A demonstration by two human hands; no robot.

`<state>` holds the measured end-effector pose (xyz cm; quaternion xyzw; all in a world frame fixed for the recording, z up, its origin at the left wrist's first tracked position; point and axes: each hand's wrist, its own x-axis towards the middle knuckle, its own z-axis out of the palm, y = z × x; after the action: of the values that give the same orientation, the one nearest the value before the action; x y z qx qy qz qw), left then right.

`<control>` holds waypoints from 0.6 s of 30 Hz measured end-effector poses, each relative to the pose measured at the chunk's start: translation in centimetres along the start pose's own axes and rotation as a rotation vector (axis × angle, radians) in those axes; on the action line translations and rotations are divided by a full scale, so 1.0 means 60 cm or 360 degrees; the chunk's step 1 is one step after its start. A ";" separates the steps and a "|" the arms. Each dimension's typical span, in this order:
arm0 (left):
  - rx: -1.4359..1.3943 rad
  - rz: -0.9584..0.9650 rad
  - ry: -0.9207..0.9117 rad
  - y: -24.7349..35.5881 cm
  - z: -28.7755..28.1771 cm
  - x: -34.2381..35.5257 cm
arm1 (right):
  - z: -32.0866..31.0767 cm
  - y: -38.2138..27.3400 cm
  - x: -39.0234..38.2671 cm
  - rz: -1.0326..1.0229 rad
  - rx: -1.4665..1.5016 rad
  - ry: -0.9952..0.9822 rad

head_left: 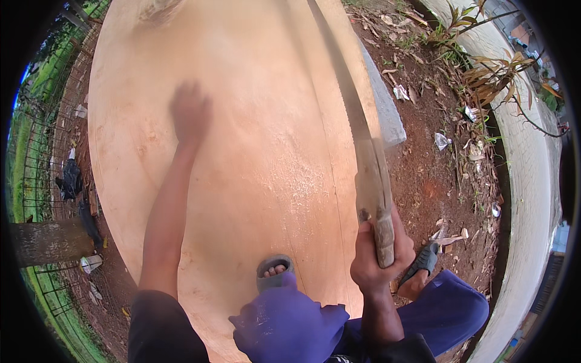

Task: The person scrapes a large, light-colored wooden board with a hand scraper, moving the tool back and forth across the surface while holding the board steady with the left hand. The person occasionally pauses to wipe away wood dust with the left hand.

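A large pale plywood sheet [236,133] stretches out in front of me, with a thin line running lengthwise near its right side and fine sawdust scattered on it. My right hand [380,257] is closed around the worn wooden handle of a hand saw [362,136]. The long blade points away from me over the sheet's right part; whether its teeth touch the wood I cannot tell. Over the left part of the sheet is my left hand [191,112], smeared by motion. Its fingers are too blurred to read, and nothing shows in it.
My sandalled foot [275,269] rests on the sheet; the other sandal [422,260] is on the dirt at right. A grey slab [384,112] juts out beneath the sheet. Beyond lie litter, a plant [499,75] and a pale low wall [526,193]. A wire fence and trunk [54,241] stand left.
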<state>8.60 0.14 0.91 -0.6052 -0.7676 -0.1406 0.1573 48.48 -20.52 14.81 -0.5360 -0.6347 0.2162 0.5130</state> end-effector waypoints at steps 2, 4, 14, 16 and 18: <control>-0.0094 -0.0042 0.0005 0.011 -0.008 0.001 | -0.007 -0.014 -0.010 -0.0008 -0.0004 -0.0076; -0.0168 -0.0041 -0.0013 0.017 -0.016 0.002 | 0.018 -0.014 -0.016 0.0115 0.0078 -0.0182; -0.0265 -0.0027 0.0002 0.012 -0.016 -0.007 | 0.152 0.020 -0.049 0.0341 0.0342 -0.0288; -0.0289 -0.0046 -0.0023 0.017 -0.015 -0.005 | 0.144 0.008 -0.072 0.0348 0.0285 -0.0312; -0.0286 -0.0049 -0.0029 0.018 -0.014 -0.005 | 0.143 0.002 -0.088 0.0362 0.0224 -0.0320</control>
<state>9.76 -0.20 1.59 -0.6062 -0.7626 -0.2058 0.0933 40.42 -22.91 9.23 -0.5429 -0.6014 0.3692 0.4553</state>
